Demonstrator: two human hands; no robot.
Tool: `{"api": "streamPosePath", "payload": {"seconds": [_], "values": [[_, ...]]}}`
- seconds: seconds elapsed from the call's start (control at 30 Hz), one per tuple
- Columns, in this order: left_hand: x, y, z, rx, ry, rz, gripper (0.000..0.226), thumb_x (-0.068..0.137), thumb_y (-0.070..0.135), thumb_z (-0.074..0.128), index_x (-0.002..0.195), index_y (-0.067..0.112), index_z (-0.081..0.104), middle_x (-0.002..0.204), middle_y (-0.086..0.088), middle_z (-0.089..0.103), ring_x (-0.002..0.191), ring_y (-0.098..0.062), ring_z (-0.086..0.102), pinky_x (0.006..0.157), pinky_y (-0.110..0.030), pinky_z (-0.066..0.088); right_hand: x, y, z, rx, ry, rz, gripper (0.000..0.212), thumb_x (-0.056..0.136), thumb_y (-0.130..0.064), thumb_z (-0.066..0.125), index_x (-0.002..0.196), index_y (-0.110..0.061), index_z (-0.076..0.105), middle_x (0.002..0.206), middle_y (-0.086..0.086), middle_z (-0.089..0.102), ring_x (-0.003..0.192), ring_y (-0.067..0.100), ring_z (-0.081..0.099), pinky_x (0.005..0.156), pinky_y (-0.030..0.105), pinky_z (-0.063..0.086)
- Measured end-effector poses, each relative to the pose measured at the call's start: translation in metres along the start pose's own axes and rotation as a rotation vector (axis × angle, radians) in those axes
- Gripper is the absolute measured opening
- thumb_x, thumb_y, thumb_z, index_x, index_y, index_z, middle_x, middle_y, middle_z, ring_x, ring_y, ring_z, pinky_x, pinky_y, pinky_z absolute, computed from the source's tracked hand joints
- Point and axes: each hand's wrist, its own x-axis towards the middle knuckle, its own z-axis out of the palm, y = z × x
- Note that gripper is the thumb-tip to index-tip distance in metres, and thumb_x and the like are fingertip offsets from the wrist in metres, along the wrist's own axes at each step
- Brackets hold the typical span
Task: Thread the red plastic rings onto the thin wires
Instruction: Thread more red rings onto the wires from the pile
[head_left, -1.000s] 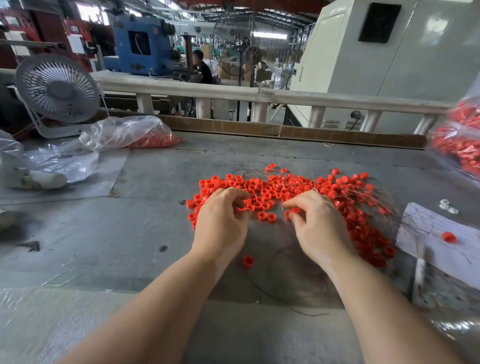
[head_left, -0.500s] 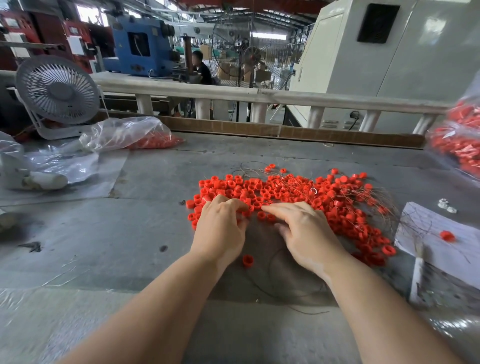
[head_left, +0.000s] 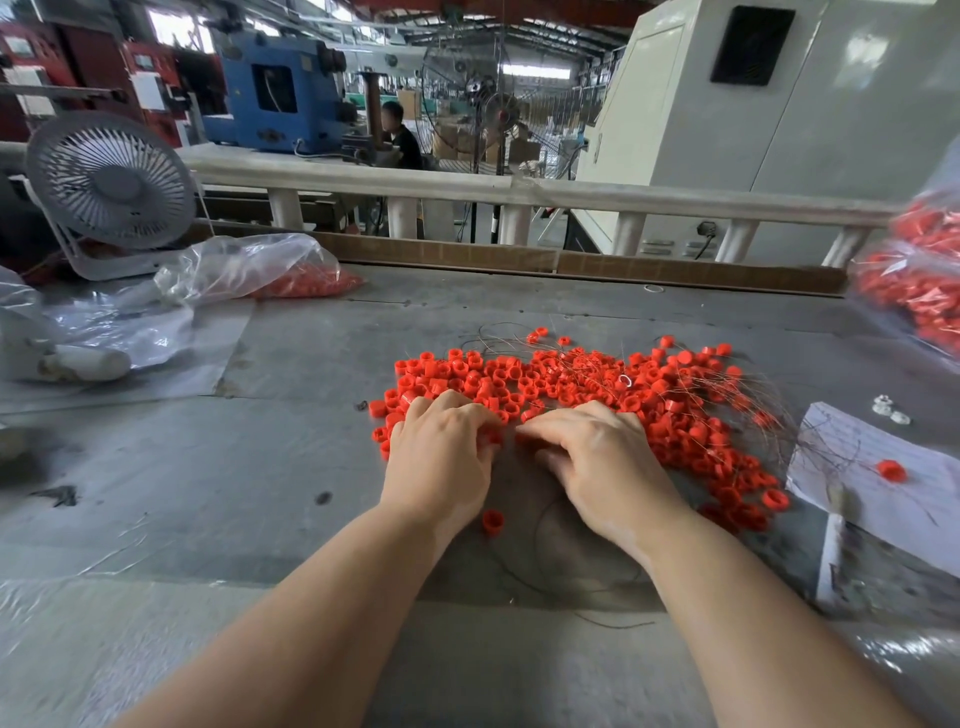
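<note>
1. The grey desk (head_left: 208, 467) is lying flat and scuffed, with bare room stretching to the left of the hands and along its near edge.
2. A spread of red rings (head_left: 571, 384) is sitting mid-desk, its long axis running left to right and curving toward the near right; the rings are short plastic tubes, most with holes facing up.
3. Thin wires (head_left: 748, 395) are tangling through the right side of the spread and looping in a dark curve (head_left: 540, 540) between the wrists.
4. The left hand (head_left: 441, 457) is resting palm-down at the near edge, fingers curled together among rings; what they are gripping cannot be told.
5. The right hand (head_left: 597, 462) is lying alongside, fingers (head_left: 550, 423) pointing left, close together.
6. A single ring (head_left: 492, 521) is standing apart, just beside the left wrist.
</note>
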Motion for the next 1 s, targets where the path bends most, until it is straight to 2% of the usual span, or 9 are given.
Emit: {"api": "streamPosePath", "payload": {"seconds": [0.23, 0.43, 0.53, 0.6, 0.67, 0.8, 0.9, 1.0], "values": [[-0.001, 0.001, -0.003, -0.046, -0.013, -0.004, 0.020, 0.088, 0.023, 0.061, 0.107, 0.026, 0.068, 0.115, 0.005, 0.056, 0.110, -0.020, 0.042, 0.096, -0.033, 0.035, 0.000, -0.001, -0.003, 0.020, 0.035, 0.054, 0.015, 0.085, -0.017, 0.064, 0.095, -0.026, 0.072, 0.100, -0.010, 0.068, 0.101, 0.016, 0.052, 0.089, 0.031, 0.029], [-0.001, 0.003, -0.005, -0.085, 0.000, -0.020, 0.016, 0.085, 0.022, 0.065, 0.101, 0.024, 0.068, 0.112, 0.005, 0.057, 0.109, -0.020, 0.042, 0.093, -0.030, 0.032, 0.000, -0.002, -0.005, 0.081, 0.062, 0.088, 0.014, 0.083, -0.011, 0.066, 0.088, -0.022, 0.073, 0.091, -0.004, 0.068, 0.095, 0.021, 0.054, 0.092, 0.037, 0.037], [-0.002, 0.005, -0.007, -0.118, 0.042, -0.025, 0.014, 0.084, 0.023, 0.066, 0.098, 0.025, 0.067, 0.106, 0.008, 0.058, 0.107, -0.018, 0.043, 0.089, -0.029, 0.031, 0.000, -0.002, -0.005, 0.123, 0.094, 0.148, 0.017, 0.083, -0.011, 0.066, 0.087, -0.026, 0.073, 0.090, 0.001, 0.064, 0.092, 0.026, 0.056, 0.091, 0.033, 0.040], [-0.002, 0.007, -0.009, -0.148, 0.069, -0.022, 0.014, 0.084, 0.022, 0.066, 0.098, 0.025, 0.067, 0.098, 0.012, 0.059, 0.106, -0.017, 0.044, 0.088, -0.031, 0.033, 0.000, -0.002, -0.005, 0.140, 0.131, 0.137, 0.016, 0.082, -0.010, 0.068, 0.085, -0.024, 0.074, 0.081, -0.005, 0.061, 0.087, 0.025, 0.057, 0.088, 0.032, 0.041], [-0.003, 0.008, -0.011, -0.176, 0.085, -0.013, 0.014, 0.084, 0.020, 0.066, 0.097, 0.025, 0.067, 0.088, 0.017, 0.055, 0.104, -0.016, 0.047, 0.090, -0.033, 0.035, -0.001, -0.004, -0.007, 0.170, 0.178, 0.107, 0.015, 0.079, -0.007, 0.070, 0.081, -0.022, 0.074, 0.069, -0.019, 0.050, 0.079, 0.020, 0.055, 0.083, 0.032, 0.042], [-0.003, 0.010, -0.012, -0.232, 0.103, 0.008, 0.013, 0.083, 0.018, 0.067, 0.095, 0.023, 0.068, 0.081, 0.021, 0.052, 0.099, -0.017, 0.052, 0.092, -0.038, 0.038, -0.001, -0.007, -0.009, 0.237, 0.224, 0.110, 0.016, 0.077, -0.006, 0.072, 0.081, -0.022, 0.071, 0.071, -0.021, 0.050, 0.074, 0.013, 0.051, 0.078, 0.031, 0.044], [-0.002, 0.011, -0.011, -0.284, 0.157, 0.022, 0.016, 0.081, 0.017, 0.070, 0.097, 0.022, 0.069, 0.088, 0.015, 0.061, 0.095, -0.016, 0.054, 0.088, -0.027, 0.037, 0.000, -0.008, -0.010, 0.264, 0.260, 0.099, 0.023, 0.074, 0.001, 0.071, 0.088, -0.017, 0.070, 0.074, -0.021, 0.053, 0.079, 0.016, 0.055, 0.079, 0.033, 0.046], [-0.001, 0.013, -0.011, -0.343, 0.212, 0.050, 0.018, 0.081, 0.017, 0.070, 0.098, 0.020, 0.071, 0.091, 0.012, 0.064, 0.086, -0.008, 0.052, 0.074, -0.011, 0.033, 0.002, -0.003, -0.009, 0.220, 0.262, 0.127, 0.023, 0.075, 0.001, 0.070, 0.093, -0.015, 0.070, 0.084, -0.007, 0.060, 0.084, 0.019, 0.054, 0.082, 0.034, 0.045]]}}
